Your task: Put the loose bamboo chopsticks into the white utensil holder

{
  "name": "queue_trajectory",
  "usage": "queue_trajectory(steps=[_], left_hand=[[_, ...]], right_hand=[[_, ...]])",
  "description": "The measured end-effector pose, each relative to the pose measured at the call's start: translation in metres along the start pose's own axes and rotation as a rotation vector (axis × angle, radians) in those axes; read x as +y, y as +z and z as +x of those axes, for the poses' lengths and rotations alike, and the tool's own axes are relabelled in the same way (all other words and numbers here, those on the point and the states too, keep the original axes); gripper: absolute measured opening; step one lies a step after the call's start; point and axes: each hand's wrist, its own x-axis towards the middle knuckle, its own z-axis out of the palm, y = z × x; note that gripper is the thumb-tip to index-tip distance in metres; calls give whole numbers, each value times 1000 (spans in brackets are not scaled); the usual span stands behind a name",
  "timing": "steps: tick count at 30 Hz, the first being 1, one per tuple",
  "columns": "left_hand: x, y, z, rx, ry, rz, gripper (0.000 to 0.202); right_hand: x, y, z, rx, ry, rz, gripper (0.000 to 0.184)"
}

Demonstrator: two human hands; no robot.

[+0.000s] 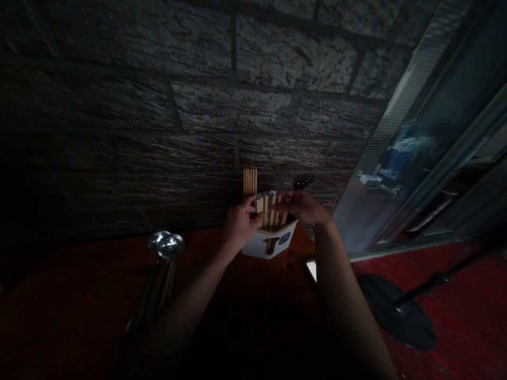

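Observation:
A white utensil holder (259, 247) with a dark cut-out in its front stands on the reddish-brown table by the wall. Wooden chopsticks (266, 212) rise upright from it in a loose row. My left hand (241, 224) grips the chopsticks from the left side, fingers curled around them. From the right, my right hand (303, 207) has its fingers bent onto the same row. A taller group of chopsticks (250, 182) stands behind my left hand. Shiny metal utensil tops lie just behind the row, too small to name. A dark slotted spoon (303, 181) sticks up behind my right hand.
Metal ladles (171, 246) lie on the table (99, 279) to the left. A phone-like bright screen (312, 270) is partly behind my right forearm. A stone-block wall (269, 105) rises behind. At right are a glass door (396, 158) and a round black stand base (400, 311).

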Motion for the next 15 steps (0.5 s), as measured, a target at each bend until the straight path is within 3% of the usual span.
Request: queue_trajectory(steps=[15], left_hand=[[1,2,-1,6,11,39,49]], right_hand=[[-4,-5,-2,5,41,-98,38]])
